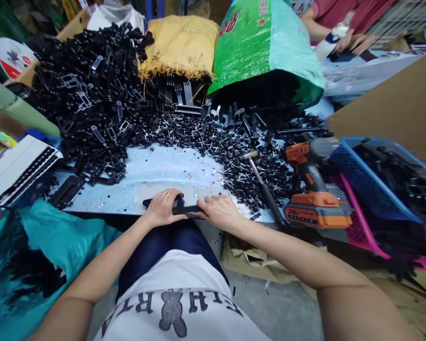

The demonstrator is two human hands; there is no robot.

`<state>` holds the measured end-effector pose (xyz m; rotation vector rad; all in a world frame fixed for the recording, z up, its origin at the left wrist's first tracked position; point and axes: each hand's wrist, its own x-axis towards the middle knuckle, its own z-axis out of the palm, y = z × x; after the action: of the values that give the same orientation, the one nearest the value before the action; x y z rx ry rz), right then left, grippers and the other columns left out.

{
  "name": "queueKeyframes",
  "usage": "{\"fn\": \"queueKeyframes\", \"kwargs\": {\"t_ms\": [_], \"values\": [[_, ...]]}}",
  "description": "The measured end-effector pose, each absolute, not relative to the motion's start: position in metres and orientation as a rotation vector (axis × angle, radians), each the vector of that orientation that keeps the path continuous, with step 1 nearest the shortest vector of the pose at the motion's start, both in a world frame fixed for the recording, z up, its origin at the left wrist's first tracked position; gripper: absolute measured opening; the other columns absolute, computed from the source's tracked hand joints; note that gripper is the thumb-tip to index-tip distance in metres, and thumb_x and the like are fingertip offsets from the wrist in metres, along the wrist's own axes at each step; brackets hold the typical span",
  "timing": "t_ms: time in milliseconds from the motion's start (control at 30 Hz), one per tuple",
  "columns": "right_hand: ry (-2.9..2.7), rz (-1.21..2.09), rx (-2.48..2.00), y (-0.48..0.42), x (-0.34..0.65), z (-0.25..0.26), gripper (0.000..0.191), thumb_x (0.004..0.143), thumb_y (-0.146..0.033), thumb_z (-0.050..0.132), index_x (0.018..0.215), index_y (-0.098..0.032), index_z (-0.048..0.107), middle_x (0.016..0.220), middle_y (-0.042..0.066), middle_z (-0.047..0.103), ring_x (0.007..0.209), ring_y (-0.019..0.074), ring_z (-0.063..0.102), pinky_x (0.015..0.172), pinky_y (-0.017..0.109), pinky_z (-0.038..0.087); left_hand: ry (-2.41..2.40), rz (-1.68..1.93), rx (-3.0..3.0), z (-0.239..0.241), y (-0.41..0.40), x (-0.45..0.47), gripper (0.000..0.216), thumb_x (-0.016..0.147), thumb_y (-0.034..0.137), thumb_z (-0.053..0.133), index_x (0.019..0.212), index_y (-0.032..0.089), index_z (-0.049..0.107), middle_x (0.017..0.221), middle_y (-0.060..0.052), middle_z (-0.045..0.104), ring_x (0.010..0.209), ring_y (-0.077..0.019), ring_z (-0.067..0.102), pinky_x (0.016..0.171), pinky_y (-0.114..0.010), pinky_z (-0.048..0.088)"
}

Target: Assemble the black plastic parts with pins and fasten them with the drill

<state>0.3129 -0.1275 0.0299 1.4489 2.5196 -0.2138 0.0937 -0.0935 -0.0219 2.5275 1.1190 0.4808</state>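
At the table's front edge, my left hand [165, 206] is closed around a black plastic part [179, 207], whose dark end sticks out to the left of the fingers. My right hand [218, 210] pinches the other end of what looks like the same long black part. Both hands rest over a pale board [195, 192] lying on the light blue tabletop [156, 166]. How the pieces join under the fingers is hidden. To the right of my right hand lie a hammer [262, 182] and a heap of small black pieces with metal pins [241, 166].
A tall heap of black plastic parts [92, 94] stands at left. A yellow sack [181, 45] and a green sack [248, 52] lie behind. An orange cordless drill [315, 189] and blue basket [394, 156] stand at right. A teal bag [67, 232] hangs left. Another person's hands [355, 42] work at far right.
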Motion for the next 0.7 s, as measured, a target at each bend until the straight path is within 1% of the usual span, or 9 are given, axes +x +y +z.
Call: {"fn": "queueKeyframes", "kwargs": {"t_ms": [100,267,433,533,600,667,700], "values": [[2.508,-0.220,1.448,-0.127,0.311,0.033,0.041,0.092,-0.051,0.031,0.099,-0.020,0.056,0.085,0.011,0.065,0.071,0.0198,0.060,0.060,0.027,0.032,1.096,0.551,2.546,-0.026,-0.096,0.093,0.055,0.073,0.055,0.061,0.110,0.018,0.048,0.103,-0.010,0.060,0.098,-0.0245,0.058,0.081,-0.036,0.046],[2.511,-0.215,1.442,-0.121,0.308,0.045,0.041,0.091,-0.051,0.033,0.098,-0.019,0.057,0.087,0.012,0.065,0.074,0.0204,0.060,0.062,0.028,0.032,1.105,0.590,2.550,-0.031,-0.097,0.094,0.040,0.077,0.046,0.060,0.104,0.018,0.052,0.095,-0.008,0.061,0.091,-0.0224,0.060,0.076,-0.034,0.048],[2.557,-0.231,1.386,-0.108,0.315,0.045,0.039,0.090,-0.052,0.038,0.102,-0.020,0.057,0.086,0.011,0.065,0.074,0.0196,0.060,0.061,0.026,0.030,1.137,0.572,2.522,-0.026,-0.099,0.097,0.041,0.076,0.053,0.058,0.097,0.018,0.054,0.088,-0.006,0.061,0.084,-0.0212,0.061,0.072,-0.032,0.049],[2.646,-0.274,1.327,-0.096,0.328,0.028,0.044,0.089,-0.055,0.038,0.096,-0.018,0.060,0.084,0.009,0.065,0.075,0.0185,0.059,0.061,0.026,0.030,1.126,0.468,2.443,-0.019,-0.085,0.101,0.046,0.073,0.057,0.060,0.098,0.018,0.055,0.092,-0.005,0.062,0.088,-0.0219,0.061,0.074,-0.031,0.048],[2.728,-0.289,1.294,-0.090,0.337,0.015,0.047,0.088,-0.057,0.038,0.093,-0.017,0.062,0.085,0.009,0.064,0.080,0.0189,0.058,0.064,0.026,0.032,1.198,0.468,2.376,-0.015,-0.057,0.100,0.042,0.080,0.052,0.054,0.103,0.017,0.055,0.099,-0.008,0.062,0.095,-0.0231,0.059,0.080,-0.033,0.047],[2.783,-0.290,1.292,-0.086,0.343,0.004,0.048,0.087,-0.058,0.040,0.092,-0.016,0.063,0.087,0.008,0.064,0.084,0.0200,0.058,0.069,0.028,0.034,1.430,0.588,2.283,-0.015,-0.016,0.096,0.035,0.091,0.040,0.038,0.105,0.012,0.053,0.104,-0.014,0.059,0.103,-0.0259,0.056,0.087,-0.040,0.043],[2.800,-0.302,1.298,-0.085,0.344,0.001,0.047,0.086,-0.058,0.041,0.092,-0.017,0.064,0.088,0.008,0.064,0.086,0.0205,0.057,0.071,0.029,0.036,1.578,0.662,2.215,-0.015,0.006,0.093,0.033,0.093,0.034,0.033,0.103,0.010,0.053,0.103,-0.017,0.059,0.105,-0.0277,0.054,0.090,-0.043,0.041]]}}
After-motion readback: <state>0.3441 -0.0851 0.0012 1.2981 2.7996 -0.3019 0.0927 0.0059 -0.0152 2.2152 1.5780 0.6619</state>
